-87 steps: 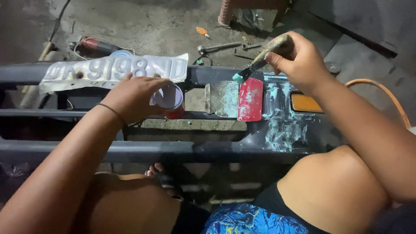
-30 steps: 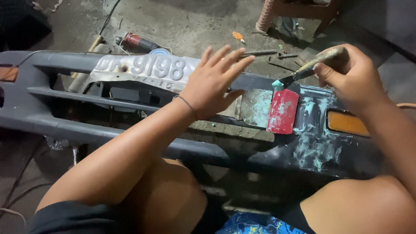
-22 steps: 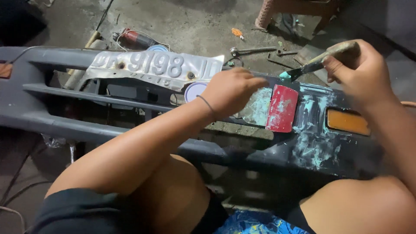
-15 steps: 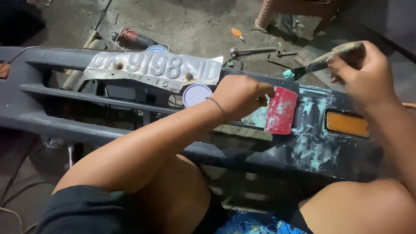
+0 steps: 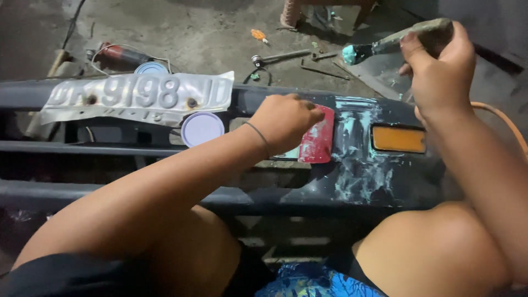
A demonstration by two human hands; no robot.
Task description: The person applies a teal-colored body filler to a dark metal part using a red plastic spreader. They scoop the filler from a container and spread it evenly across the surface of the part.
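Observation:
A dark car bumper (image 5: 352, 192) lies across my knees, smeared with pale teal filler (image 5: 357, 165) beside an orange marker lamp (image 5: 399, 138). My left hand (image 5: 283, 122) is closed over the edge of a red spreader card (image 5: 318, 144) resting on the bumper. My right hand (image 5: 437, 69) is raised above the bumper and grips a putty knife (image 5: 385, 44) with teal filler on its tip. A small round white lid (image 5: 202, 128) sits just left of my left hand. A bent licence plate (image 5: 137, 96) hangs on the bumper's left part.
On the concrete floor behind lie a ratchet wrench (image 5: 278, 56), an orange-handled tool (image 5: 258, 36), a red cylinder with wire (image 5: 118, 55) and a round tin (image 5: 151, 68). An orange hose (image 5: 503, 121) curves at the right. My bare knees sit below the bumper.
My left hand came down from an open-fingered spread over the bumper, passed the white lid and closed on the red card. My right hand lifted the putty knife higher.

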